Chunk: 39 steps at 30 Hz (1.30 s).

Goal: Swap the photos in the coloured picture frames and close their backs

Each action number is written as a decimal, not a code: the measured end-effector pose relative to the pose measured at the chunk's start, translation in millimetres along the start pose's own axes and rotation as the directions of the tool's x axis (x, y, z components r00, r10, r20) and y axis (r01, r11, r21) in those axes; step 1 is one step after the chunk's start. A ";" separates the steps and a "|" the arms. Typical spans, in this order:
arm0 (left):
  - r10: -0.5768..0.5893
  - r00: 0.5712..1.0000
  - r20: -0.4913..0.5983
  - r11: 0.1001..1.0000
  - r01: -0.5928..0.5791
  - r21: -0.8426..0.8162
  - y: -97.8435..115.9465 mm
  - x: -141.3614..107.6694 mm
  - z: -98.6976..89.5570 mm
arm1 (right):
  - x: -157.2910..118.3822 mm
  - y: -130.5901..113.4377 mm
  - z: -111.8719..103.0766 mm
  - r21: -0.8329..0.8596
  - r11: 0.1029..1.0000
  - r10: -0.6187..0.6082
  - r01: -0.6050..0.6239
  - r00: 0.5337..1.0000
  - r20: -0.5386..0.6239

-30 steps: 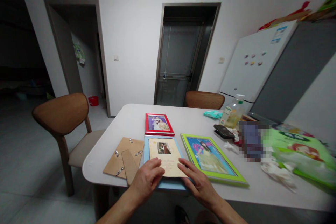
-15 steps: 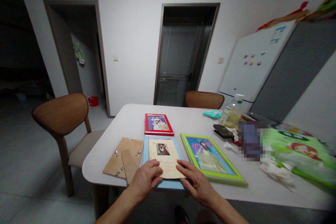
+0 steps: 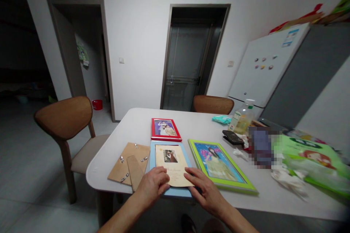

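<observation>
A cream printed card [image 3: 176,176] with a small photo on it lies over a light blue picture frame [image 3: 152,157] near the table's front edge. At its lower left edge, my left hand [image 3: 154,182] grips it with curled fingers. My right hand [image 3: 207,188] holds the lower right edge, fingers over the card and thumb lower down. Left of the frame rests a brown backing board [image 3: 117,173] with metal clips and a stand leg. Behind is a red frame [image 3: 166,139] with a photo; a green frame [image 3: 234,185] with a photo lies to the right.
On the white table [image 3: 102,164], a bottle [image 3: 242,119], a black wallet-like item [image 3: 232,137], crumpled tissues [image 3: 290,182] and a green package [image 3: 308,153] crowd the right side. Wooden chairs stand at the left [image 3: 64,116] and far side [image 3: 213,105].
Both hands stay on the card's lower edges, with hardly any movement. The whole view has shifted very slightly.
</observation>
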<state>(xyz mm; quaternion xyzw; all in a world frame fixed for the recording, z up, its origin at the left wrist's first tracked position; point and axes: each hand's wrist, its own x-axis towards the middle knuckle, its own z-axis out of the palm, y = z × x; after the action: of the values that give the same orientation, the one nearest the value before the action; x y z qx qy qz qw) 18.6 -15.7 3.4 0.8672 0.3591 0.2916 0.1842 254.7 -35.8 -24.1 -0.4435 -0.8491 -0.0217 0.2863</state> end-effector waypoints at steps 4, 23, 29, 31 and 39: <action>0.008 1.000 0.005 1.000 -0.008 0.022 1.4 0.6 0.1 | 1.4 -2.0 -2.7 0.019 1.000 -0.011 0.011 1.000 0.011; -0.068 0.997 0.025 0.966 0.060 0.252 12.7 -1.3 -6.0 | 59.1 -15.8 -13.9 -0.082 0.989 0.136 -0.125 0.979 0.150; -0.076 0.994 0.077 0.968 0.056 0.243 11.7 -2.7 -8.9 | 66.0 -10.6 -1.3 -0.230 0.959 0.207 -0.163 0.961 0.183; -0.082 0.994 0.078 0.969 0.061 0.238 11.2 -4.3 -8.2 | 65.5 -15.4 -0.3 -0.241 0.954 0.222 -0.178 0.960 0.169; -0.098 0.995 0.031 0.977 0.090 0.192 6.5 -9.5 -12.8 | 67.9 -25.4 0.4 -0.170 0.975 0.184 -0.146 0.955 0.232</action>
<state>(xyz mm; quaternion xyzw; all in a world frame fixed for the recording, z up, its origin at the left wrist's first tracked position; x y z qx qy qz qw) 8.3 -25.6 13.1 0.8686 0.4220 0.2296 0.1213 205.0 -0.8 15.4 -0.5326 -0.8339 -0.0066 0.1449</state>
